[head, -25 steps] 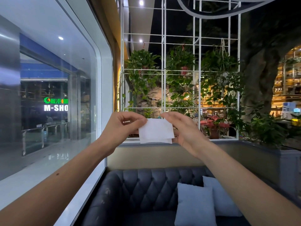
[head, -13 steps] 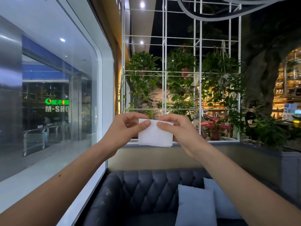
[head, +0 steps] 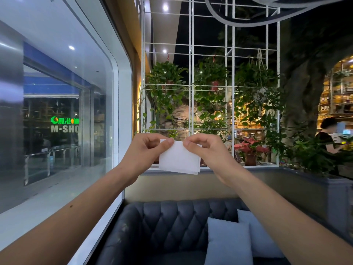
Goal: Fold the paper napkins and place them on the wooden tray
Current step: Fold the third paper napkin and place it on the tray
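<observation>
The folded napkin (head: 178,159) hangs in the air above the dark sofa (head: 168,222), its long side going left to right. My left hand (head: 147,150) and right hand (head: 206,152) both pinch its top edge, thumbs almost touching. I cannot see the tray.

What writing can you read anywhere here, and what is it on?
"M-SHO": pale letters on the shopfront seen through the window, cut off at the right.
Green and orange Chinese characters with a round logo, just above it: too blurred to read surely.
Napkin, pinched by the left hand and right hand: blank.
Shelves and screens far right: too small to read.
</observation>
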